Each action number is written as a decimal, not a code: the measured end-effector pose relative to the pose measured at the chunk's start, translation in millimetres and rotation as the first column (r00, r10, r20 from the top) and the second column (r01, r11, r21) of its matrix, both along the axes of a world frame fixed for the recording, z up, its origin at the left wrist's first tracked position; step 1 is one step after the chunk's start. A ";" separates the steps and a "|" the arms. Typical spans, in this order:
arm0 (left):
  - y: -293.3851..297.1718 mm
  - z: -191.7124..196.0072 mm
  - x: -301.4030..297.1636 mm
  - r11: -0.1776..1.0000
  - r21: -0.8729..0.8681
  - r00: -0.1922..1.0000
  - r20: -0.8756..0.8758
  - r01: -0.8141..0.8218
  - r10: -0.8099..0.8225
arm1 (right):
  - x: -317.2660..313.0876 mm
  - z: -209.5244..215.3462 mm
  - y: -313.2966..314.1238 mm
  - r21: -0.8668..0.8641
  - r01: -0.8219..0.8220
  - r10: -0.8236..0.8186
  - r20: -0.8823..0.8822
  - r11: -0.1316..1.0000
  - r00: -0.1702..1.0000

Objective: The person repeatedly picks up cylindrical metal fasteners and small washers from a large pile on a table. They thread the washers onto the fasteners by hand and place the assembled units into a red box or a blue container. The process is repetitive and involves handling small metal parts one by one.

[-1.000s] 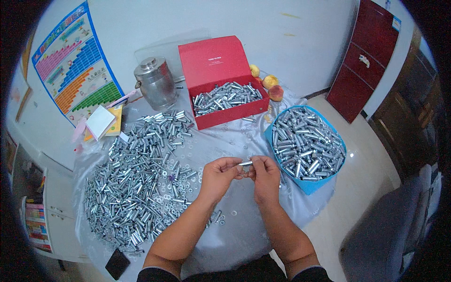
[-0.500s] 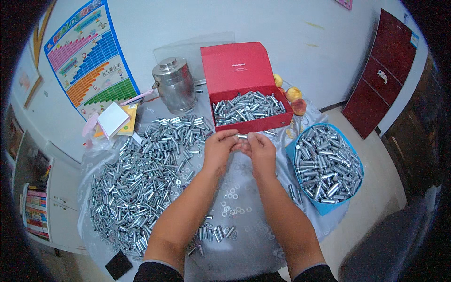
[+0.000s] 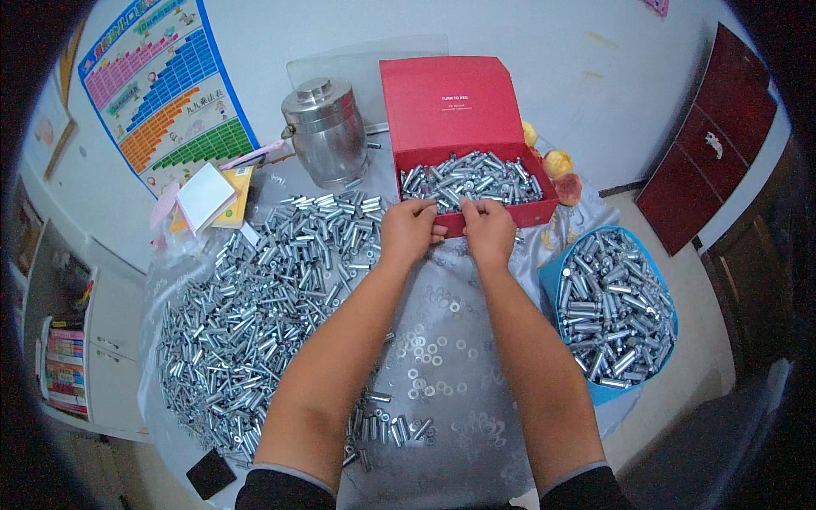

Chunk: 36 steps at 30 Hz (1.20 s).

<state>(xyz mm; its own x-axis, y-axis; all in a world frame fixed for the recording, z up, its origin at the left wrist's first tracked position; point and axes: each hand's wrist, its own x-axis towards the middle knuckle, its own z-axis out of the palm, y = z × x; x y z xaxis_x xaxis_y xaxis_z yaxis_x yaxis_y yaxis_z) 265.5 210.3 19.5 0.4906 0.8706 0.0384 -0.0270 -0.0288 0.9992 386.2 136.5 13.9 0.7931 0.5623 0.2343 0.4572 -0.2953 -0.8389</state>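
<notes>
My left hand (image 3: 410, 231) and my right hand (image 3: 490, 231) are side by side at the front wall of an open red box (image 3: 534, 212). Inside the box lies a heap of shiny metal sleeves (image 3: 476, 174), bolt-like cylinders. Both hands have curled fingers, their tips at the box's front rim against the nearest sleeves. Whatever is between the fingertips of either hand cannot be told apart from the heap. To the left, a wide pile of loose metal sleeves and bolts (image 3: 255, 314) spreads over the table.
A blue bin (image 3: 614, 389) full of metal cylinders stands at right. Flat washers (image 3: 438, 360) lie between my forearms. Behind the pile stands a steel canister (image 3: 327, 136), with booklets (image 3: 206, 200) to its left. Yellow-red fruit (image 3: 558, 164) sits beside the box.
Both hands have moved forward from in front of the red box to its front rim. The metal sleeve earlier held between them no longer shows clearly. The view has shifted slightly.
</notes>
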 end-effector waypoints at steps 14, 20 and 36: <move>-10.8 13.6 -53.1 0.633 0.748 0.919 -0.367 0.199 0.145 | -12.6 -1.1 -21.2 -0.011 -0.116 0.116 0.046 0.993 0.992; -25.5 30.6 -81.9 0.783 0.601 0.898 -0.418 0.159 0.138 | -50.2 4.1 -51.6 0.059 -0.320 0.323 -0.051 0.946 0.945; -93.6 13.4 -209.2 0.744 0.575 0.723 -0.666 0.341 0.183 | -148.1 -15.6 -114.9 -0.256 -0.593 0.641 0.186 0.763 0.745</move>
